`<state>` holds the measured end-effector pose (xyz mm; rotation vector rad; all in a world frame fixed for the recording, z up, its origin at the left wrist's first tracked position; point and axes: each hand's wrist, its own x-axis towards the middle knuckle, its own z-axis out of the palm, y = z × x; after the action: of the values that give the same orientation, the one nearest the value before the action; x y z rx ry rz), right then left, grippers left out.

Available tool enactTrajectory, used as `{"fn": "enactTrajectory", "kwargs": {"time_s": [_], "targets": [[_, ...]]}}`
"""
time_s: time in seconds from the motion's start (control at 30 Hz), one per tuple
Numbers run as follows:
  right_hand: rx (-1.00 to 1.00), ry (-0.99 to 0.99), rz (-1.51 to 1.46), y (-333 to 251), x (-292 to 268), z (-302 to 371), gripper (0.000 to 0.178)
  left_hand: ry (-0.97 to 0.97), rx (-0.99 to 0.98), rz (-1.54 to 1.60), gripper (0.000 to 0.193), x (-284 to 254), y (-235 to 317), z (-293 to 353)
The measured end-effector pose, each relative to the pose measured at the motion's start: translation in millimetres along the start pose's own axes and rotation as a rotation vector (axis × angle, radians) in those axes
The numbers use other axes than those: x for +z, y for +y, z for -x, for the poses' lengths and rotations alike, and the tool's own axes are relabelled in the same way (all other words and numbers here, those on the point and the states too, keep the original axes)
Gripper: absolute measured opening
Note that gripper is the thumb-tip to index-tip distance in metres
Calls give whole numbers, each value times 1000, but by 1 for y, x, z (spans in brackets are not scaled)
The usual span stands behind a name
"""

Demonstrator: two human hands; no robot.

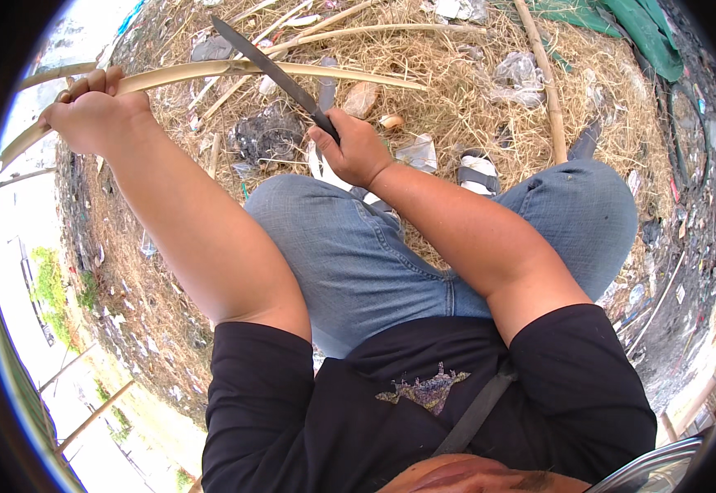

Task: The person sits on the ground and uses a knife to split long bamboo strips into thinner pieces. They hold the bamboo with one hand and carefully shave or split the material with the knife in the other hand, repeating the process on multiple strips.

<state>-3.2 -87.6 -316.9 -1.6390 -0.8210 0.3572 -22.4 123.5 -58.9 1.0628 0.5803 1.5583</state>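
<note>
My left hand (95,115) is closed around a long split bamboo strip (173,76), up at the far left. The strip runs from there to the right across the top of the view, slightly curved, its pale tip above the straw. My right hand (356,149) grips the dark handle of a long knife (292,88), out in front of my knees. The knife's grey blade slants up and to the left and crosses the strip in view. I cannot tell whether blade and strip touch.
Dry straw (456,74) with scattered litter covers the ground. More bamboo strips (374,29) lie at the far side. A bamboo pole (545,82) lies ahead of my right knee. Nearby are a stone (362,99), clear plastic (520,78), a black crumpled bag (267,135) and green sheeting (641,33).
</note>
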Motion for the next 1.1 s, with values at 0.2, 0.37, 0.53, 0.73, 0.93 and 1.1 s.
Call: {"fn": "enactTrajectory", "kwargs": {"time_s": [0.2, 0.37, 0.53, 0.73, 0.93, 1.1], "targets": [[216, 70, 19, 15, -14, -3, 40, 48, -25, -16, 35, 3, 4, 8], [26, 116, -73, -19, -2, -20, 39, 33, -18, -38, 40, 6, 6, 9], [209, 10, 20, -15, -14, -13, 45, -3, -30, -8, 42, 1, 5, 5], [267, 180, 80, 15, -7, -2, 45, -117, -56, 75, 44, -5, 4, 3], [137, -25, 71, 14, -13, -1, 50, -127, -53, 8, 46, 0, 10, 10], [352, -38, 42, 29, -9, 5, 51, -117, -62, 52, 45, -24, -2, -16]]}}
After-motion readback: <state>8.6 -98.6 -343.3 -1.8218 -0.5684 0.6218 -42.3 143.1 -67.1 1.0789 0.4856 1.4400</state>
